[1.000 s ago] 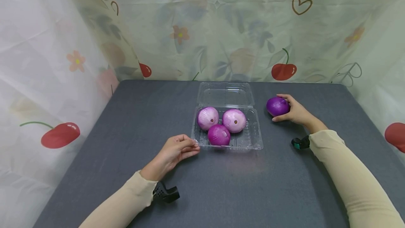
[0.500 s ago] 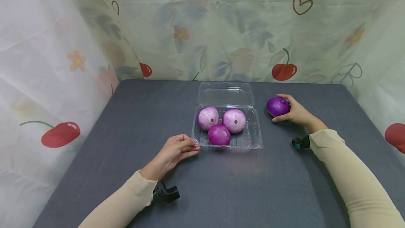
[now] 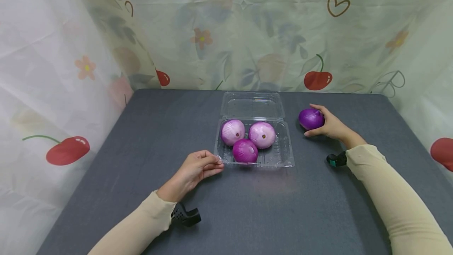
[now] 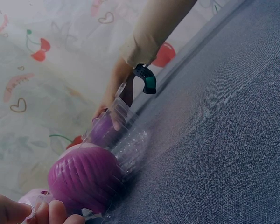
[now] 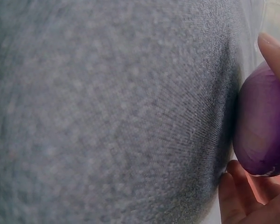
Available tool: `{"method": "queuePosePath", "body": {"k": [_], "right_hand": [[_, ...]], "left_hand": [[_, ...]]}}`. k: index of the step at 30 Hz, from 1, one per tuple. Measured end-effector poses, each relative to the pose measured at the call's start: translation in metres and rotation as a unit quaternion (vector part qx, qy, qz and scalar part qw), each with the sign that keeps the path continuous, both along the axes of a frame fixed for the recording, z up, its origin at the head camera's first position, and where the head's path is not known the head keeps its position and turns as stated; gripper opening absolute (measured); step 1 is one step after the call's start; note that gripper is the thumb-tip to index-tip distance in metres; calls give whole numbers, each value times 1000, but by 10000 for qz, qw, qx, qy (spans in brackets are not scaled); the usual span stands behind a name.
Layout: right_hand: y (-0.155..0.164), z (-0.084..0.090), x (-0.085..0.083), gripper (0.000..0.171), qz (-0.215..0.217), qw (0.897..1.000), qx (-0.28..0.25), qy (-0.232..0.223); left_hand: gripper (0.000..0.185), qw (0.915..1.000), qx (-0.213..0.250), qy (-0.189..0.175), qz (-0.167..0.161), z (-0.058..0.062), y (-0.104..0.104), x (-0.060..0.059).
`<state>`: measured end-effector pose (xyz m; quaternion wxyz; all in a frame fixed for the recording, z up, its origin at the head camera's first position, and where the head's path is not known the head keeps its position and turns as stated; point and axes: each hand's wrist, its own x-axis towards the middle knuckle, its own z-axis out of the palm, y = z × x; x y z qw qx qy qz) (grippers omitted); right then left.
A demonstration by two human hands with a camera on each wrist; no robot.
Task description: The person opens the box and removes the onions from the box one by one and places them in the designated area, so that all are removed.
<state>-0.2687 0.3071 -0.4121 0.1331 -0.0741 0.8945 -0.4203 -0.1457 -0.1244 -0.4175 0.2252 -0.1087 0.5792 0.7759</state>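
My left hand (image 3: 194,171) pinches the near left corner of a clear plastic clamshell box (image 3: 279,154), whose lid is laid back. Inside sit three purple onions: a pale one (image 3: 232,132) at left, another pale one (image 3: 262,135) at right and a darker magenta one (image 3: 245,151) in front. To the right of the box, my right hand (image 3: 330,124) holds a deep purple onion (image 3: 311,119) low at the table, thumb on the near side and fingers round the far side. The right wrist view shows this onion (image 5: 263,123) between thumb and fingers.
The dark grey table (image 3: 247,215) has its far edge just behind the box lid (image 3: 252,105). A patterned curtain (image 3: 244,30) hangs behind and at both sides. Black cameras sit at the left wrist (image 3: 186,215) and right wrist (image 3: 336,159).
The right index finger has lifted very slightly off the far side of the deep purple onion. The left hand, the box and the onions in it stay where they were.
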Motion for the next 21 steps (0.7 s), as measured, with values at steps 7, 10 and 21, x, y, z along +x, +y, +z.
{"method": "queuePosePath", "body": {"k": [7, 10, 21], "right_hand": [[0, -1, 0, 110, 16, 10000, 10, 10], [1, -1, 0, 110, 24, 10000, -42, 23], [3, 6, 1, 104, -80, 9999, -19, -94]], "left_hand": [[7, 10000, 3, -22, 36, 0, 0, 0], [8, 10000, 23, 0, 17, 0, 0, 0], [9, 10000, 59, 45, -37, 0, 0, 0]]}}
